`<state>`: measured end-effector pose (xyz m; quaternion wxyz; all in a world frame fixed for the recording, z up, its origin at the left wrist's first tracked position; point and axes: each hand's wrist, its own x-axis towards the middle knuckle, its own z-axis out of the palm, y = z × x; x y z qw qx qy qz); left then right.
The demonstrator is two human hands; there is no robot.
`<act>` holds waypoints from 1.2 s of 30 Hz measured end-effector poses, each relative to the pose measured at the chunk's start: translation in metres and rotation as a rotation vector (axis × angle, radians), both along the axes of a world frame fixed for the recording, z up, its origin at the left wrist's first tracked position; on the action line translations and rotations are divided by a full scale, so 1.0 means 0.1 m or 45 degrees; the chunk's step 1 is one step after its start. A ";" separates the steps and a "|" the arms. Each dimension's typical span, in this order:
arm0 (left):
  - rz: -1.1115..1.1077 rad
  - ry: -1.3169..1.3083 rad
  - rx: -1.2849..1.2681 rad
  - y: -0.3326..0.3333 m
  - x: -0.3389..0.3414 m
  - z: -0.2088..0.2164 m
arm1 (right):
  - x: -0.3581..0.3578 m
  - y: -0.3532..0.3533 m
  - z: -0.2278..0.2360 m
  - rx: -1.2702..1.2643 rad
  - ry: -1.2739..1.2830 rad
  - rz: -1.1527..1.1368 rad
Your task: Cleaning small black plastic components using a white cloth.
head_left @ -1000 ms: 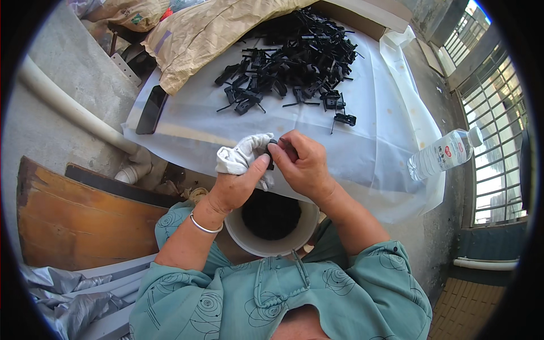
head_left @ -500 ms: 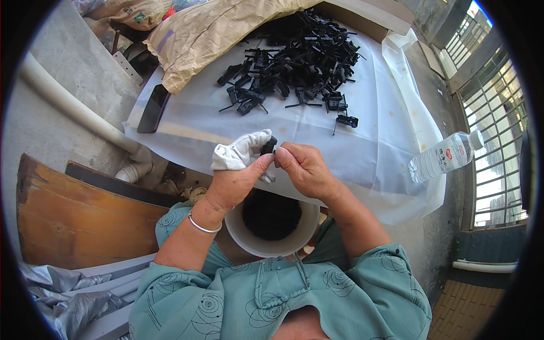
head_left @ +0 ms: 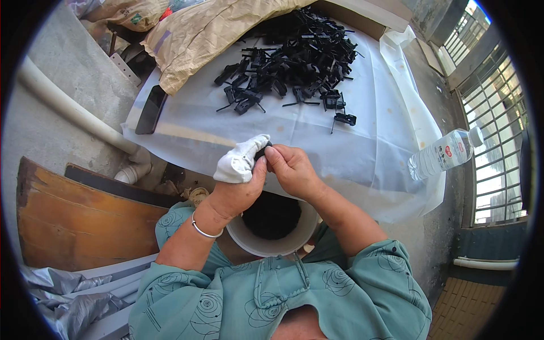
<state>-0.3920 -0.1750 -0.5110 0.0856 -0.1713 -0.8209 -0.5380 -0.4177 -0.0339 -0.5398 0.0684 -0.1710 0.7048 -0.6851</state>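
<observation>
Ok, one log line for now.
left hand: holds black piece, white cloth | right hand: on same piece | bucket: below hands | black pile: ahead

The head view comes from the left of two fisheye cameras worn side by side, looking steeply down past the shirt (head_left: 340, 280) at six o'clock onto the nearby hands (head_left: 296, 173) mid-frame. The bench (head_left: 368, 141) stretches toward twelve; the window grille (head_left: 492, 131) curves along the rim near three.
</observation>
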 end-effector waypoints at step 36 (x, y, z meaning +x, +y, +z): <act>-0.172 -0.292 0.182 0.10 -0.04 0.07 | 0.04 0.29 0.27 0.298 0.414 0.055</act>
